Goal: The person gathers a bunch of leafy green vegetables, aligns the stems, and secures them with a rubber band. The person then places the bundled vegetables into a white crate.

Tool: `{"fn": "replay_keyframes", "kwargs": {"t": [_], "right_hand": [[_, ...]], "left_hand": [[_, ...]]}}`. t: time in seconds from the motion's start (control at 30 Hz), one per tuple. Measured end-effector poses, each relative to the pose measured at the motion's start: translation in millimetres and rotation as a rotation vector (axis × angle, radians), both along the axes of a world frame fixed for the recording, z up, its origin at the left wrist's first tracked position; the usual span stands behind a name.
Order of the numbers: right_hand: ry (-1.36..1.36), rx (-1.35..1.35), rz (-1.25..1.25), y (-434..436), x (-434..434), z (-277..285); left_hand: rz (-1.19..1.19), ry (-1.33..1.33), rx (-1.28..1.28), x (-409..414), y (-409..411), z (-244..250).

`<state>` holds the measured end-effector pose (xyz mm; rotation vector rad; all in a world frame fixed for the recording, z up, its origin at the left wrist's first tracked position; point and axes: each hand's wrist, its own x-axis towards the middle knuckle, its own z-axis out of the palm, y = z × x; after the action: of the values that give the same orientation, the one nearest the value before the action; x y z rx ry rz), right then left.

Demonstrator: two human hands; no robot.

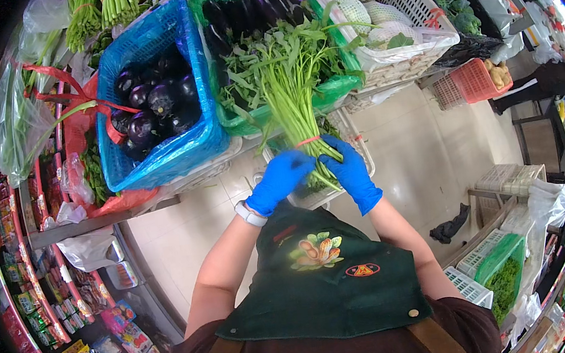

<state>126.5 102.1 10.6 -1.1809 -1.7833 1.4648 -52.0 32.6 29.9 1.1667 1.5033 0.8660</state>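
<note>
A bunch of leafy greens with long pale stems (291,103) lies over the front of a green-lined crate of long eggplants (257,6), its cut ends towards me. A red band circles the stems near those ends. Around the stems just below the band, my right hand (348,169), in a blue glove, is closed. My left hand (283,179), gloved in blue too, is at the left side of the stems by the band; its fingers are blurred, and whether they grip anything cannot be told.
Left of the greens stands a blue-lined crate of round eggplants (161,176); right, a white crate (405,63) of net-wrapped produce. A low crate (363,155) sits below my hands. A dark cloth (450,224) lies on the floor. Another person (543,79) is at far right.
</note>
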Motion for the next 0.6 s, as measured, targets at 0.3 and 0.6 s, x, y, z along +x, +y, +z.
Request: {"fn": "replay_keyframes", "kwargs": {"t": [0.3, 0.6], "right_hand": [[0.068, -0.105, -0.034, 5, 5, 3], [0.041, -0.117, 0.007, 2, 8, 13]], "left_hand": [[-0.066, 0.209, 0.013, -13, -35, -23], [0.475, -0.954, -0.266, 14, -3, -24]]}}
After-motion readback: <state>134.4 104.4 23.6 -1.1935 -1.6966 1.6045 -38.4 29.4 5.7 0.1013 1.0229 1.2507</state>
